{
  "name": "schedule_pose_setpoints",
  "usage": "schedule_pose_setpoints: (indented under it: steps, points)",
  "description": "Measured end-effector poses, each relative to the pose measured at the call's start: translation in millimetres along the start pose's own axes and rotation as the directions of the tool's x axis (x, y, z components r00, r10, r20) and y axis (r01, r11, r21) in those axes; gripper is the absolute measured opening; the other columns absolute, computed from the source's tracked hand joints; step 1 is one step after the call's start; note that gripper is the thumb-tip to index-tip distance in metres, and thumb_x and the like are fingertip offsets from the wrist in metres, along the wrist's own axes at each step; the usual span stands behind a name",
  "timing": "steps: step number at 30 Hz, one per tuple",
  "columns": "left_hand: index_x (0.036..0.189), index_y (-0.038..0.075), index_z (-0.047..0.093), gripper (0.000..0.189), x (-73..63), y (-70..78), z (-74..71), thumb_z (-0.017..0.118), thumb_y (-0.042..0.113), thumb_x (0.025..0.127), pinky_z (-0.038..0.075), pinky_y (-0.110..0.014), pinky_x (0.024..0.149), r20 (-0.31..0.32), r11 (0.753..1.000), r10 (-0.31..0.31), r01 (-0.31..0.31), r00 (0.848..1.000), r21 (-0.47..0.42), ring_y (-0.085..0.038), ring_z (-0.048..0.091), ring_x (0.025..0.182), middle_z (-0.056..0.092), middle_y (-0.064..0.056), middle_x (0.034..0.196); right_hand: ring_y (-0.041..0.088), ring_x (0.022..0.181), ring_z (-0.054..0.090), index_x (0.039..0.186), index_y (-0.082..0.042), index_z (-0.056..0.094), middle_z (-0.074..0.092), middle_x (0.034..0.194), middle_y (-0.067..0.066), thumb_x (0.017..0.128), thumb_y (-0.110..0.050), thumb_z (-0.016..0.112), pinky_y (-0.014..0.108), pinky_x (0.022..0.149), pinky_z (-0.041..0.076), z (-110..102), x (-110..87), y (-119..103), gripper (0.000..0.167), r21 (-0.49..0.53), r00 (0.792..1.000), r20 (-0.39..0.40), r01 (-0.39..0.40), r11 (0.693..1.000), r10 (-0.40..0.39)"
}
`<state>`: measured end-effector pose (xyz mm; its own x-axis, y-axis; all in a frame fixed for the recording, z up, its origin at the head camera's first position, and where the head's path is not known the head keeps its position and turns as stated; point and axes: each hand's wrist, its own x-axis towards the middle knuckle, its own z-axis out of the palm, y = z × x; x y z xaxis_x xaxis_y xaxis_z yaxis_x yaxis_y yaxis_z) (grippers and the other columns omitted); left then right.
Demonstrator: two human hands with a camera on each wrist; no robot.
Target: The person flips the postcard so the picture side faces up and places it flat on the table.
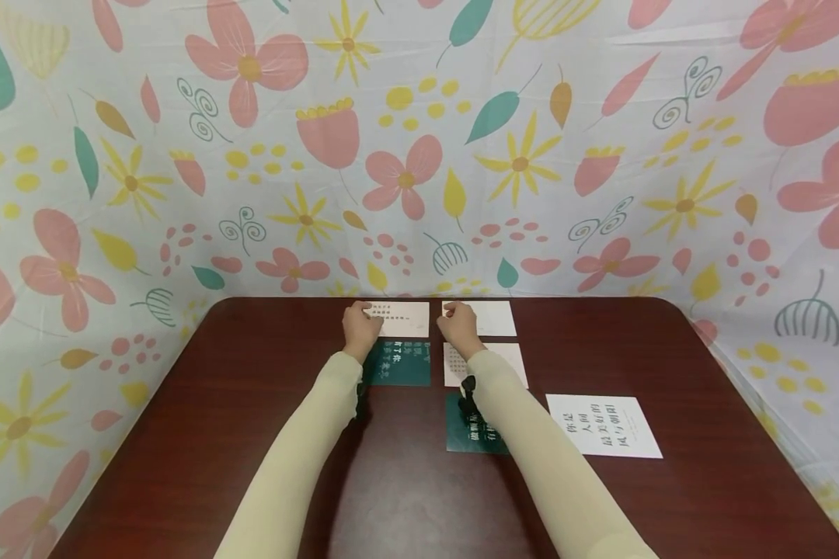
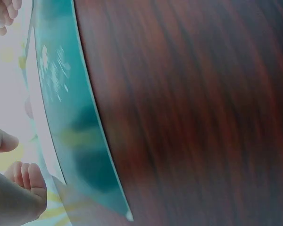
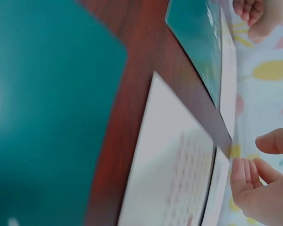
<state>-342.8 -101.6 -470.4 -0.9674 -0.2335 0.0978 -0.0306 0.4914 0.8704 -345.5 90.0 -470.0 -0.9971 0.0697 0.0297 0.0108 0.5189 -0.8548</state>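
My left hand (image 1: 362, 330) is over the left end of a white card with printed text (image 1: 409, 320) at the table's far edge. In the left wrist view, a gap shows between thumb and loosely bent fingers, with nothing held. My right hand (image 1: 460, 329) is over the left end of another white card (image 1: 496, 318) in the same row. Its thumb (image 3: 276, 141) stands apart from the bent fingers in the right wrist view, and nothing lies between them. Whether either hand touches its card cannot be told. A teal card (image 1: 404, 365) and a white card (image 1: 509, 363) lie just nearer.
Another teal card (image 1: 459, 427) lies partly under the right forearm. To its right is a white card with large dark characters (image 1: 625, 427). The dark red wooden table (image 1: 217, 435) meets a floral cloth (image 1: 405, 178) behind its far edge.
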Motion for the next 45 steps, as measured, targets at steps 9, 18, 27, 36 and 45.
schedule_pose_setpoints:
  steps: [9,18,27,36,45]
  points:
    - [0.121,-0.006,0.06,0.031,-10.3,21.0,21.6,0.06,0.003,0.091,0.05,-0.044,0.078,0.099,0.995,0.058,-0.049,0.993,-0.086,-0.035,0.058,0.097,0.058,-0.02,0.106,0.037,0.099,0.057,0.125,0.008,0.058,0.058,0.112,0.024,0.091,-0.004,0.05,0.045,0.082,0.048,-42.9,-3.9,10.7,0.036,0.0,0.995,-0.101,0.006,1.0,-0.006]
    - [0.127,-0.003,0.057,0.035,-16.3,39.7,44.2,0.058,0.005,0.093,0.049,-0.042,0.088,0.235,0.988,0.057,-0.022,0.97,-0.152,-0.033,0.056,0.11,0.058,-0.018,0.116,0.04,0.115,0.049,0.13,0.009,0.052,0.052,0.125,0.027,0.097,-0.007,0.046,0.049,0.089,0.046,-75.6,-7.4,34.1,0.038,0.002,0.99,-0.133,-0.036,0.999,0.036]
    - [0.137,-0.005,0.047,0.045,-23.3,47.5,58.3,0.057,0.008,0.095,0.048,-0.038,0.094,0.354,0.984,-0.001,0.064,0.935,-0.166,-0.031,0.053,0.118,0.055,-0.017,0.126,0.04,0.125,0.044,0.14,0.008,0.041,0.043,0.138,0.028,0.098,-0.013,0.044,0.05,0.097,0.043,-92.0,-10.2,50.6,0.047,-0.011,0.987,-0.102,-0.128,0.992,0.126]
    - [0.138,-0.006,0.044,0.048,-31.4,49.7,69.0,0.057,0.009,0.094,0.045,-0.039,0.097,0.396,0.992,-0.013,0.063,0.918,-0.112,-0.032,0.052,0.117,0.055,-0.019,0.125,0.04,0.122,0.047,0.14,0.011,0.039,0.044,0.135,0.028,0.098,-0.014,0.045,0.05,0.097,0.043,-94.2,-12.5,49.1,0.05,-0.021,0.979,-0.091,-0.186,0.982,0.183]
    - [0.138,-0.005,0.044,0.049,-35.0,53.0,73.7,0.057,0.011,0.094,0.046,-0.04,0.096,0.399,0.992,-0.021,0.069,0.917,-0.108,-0.032,0.052,0.118,0.054,-0.02,0.128,0.041,0.126,0.044,0.139,0.01,0.042,0.044,0.139,0.029,0.097,-0.014,0.045,0.05,0.099,0.042,-96.3,-10.8,50.0,0.048,0.001,0.972,-0.078,-0.223,0.975,0.223]
